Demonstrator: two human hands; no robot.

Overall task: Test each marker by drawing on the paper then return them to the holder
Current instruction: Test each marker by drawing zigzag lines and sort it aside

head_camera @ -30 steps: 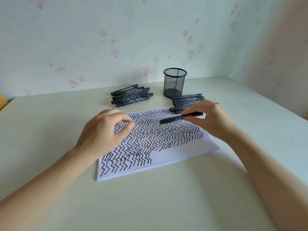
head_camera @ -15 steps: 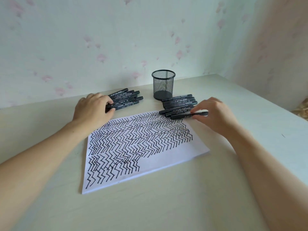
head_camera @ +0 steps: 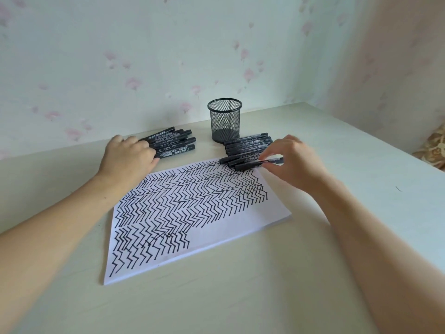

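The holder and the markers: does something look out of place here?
Yes. The holder stands upright but looks empty; the markers lie on the table in two piles, left pile and right pile. A few of the right pile rest on the paper.

Pale desk — floral wallpaper behind.

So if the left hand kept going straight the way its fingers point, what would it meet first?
The left hand already touches the left pile of markers; going on, it would likely push into that pile.
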